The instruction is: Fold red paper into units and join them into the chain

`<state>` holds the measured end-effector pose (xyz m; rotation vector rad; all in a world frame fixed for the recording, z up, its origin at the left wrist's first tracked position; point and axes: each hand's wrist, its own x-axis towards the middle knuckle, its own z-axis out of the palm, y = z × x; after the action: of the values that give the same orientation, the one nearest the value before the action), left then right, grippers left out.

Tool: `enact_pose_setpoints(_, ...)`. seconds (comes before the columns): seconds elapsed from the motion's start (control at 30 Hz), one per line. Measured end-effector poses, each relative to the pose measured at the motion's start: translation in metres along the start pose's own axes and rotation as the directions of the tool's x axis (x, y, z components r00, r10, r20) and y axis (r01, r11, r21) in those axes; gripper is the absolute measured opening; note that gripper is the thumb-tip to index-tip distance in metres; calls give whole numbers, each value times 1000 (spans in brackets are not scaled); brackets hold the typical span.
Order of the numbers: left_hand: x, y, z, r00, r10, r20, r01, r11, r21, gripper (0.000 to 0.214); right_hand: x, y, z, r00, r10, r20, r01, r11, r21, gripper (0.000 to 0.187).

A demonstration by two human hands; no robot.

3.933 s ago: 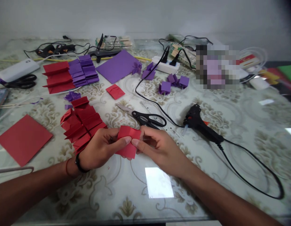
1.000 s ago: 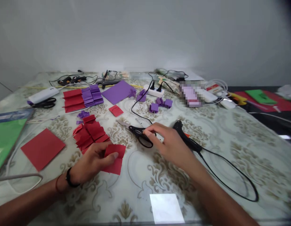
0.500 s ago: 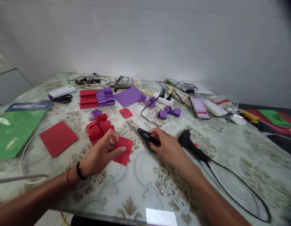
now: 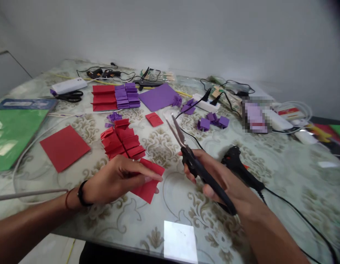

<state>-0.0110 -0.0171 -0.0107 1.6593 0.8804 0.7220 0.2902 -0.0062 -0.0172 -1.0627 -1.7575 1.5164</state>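
Note:
My left hand (image 4: 117,179) pinches a small red paper square (image 4: 148,189) above the table, and its fingers cover part of the sheet. In my right hand (image 4: 214,179) is a pair of black-handled scissors (image 4: 199,168), lifted off the table, with the blades pointing up and away to the left and slightly parted. Just beyond my left hand lie folded red paper pieces (image 4: 123,141). A larger red square sheet (image 4: 65,147) rests to the left, and a small red piece (image 4: 154,119) lies farther back. A black glue gun (image 4: 238,165) lies beside my right wrist.
Folded purple pieces (image 4: 213,121) and a purple sheet (image 4: 158,96) lie toward the back. A white power strip (image 4: 206,103) has black plugs in it. Green sheets (image 4: 18,134) are at left, beside a second pair of scissors (image 4: 69,96). A phone (image 4: 255,117) lies at right.
My right hand has lifted the scissors from the table and turned them upward, their blades parting. My left hand keeps the red square, its fingers now straighter. The view has shifted.

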Motion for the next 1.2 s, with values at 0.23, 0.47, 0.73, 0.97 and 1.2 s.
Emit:
enact_pose_setpoints(0.23,-1,5,-3,999,19,49,-19,1000,-12,26,-5,-10,-22,991,113,75,-94,971,-221,71)
enact_pose_setpoints(0.47,-3,6,0,999,-2,39,6,996,-92,28,-1,-21,-13,990,66,125,-15,929,-370,66)
enact_pose_setpoints(0.73,-3,9,0,999,-26,26,30,991,-131,27,3,-25,-11,975,68,212,-5,959,-282,51)
enact_pose_setpoints(0.97,-4,8,-1,1000,-29,11,30,991,-133,26,4,-27,-8,967,28,253,31,973,-229,42)
enact_pose_setpoints(1.2,-3,6,-1,999,-35,19,36,995,-98,26,1,-26,-4,965,33,261,16,983,-181,41)
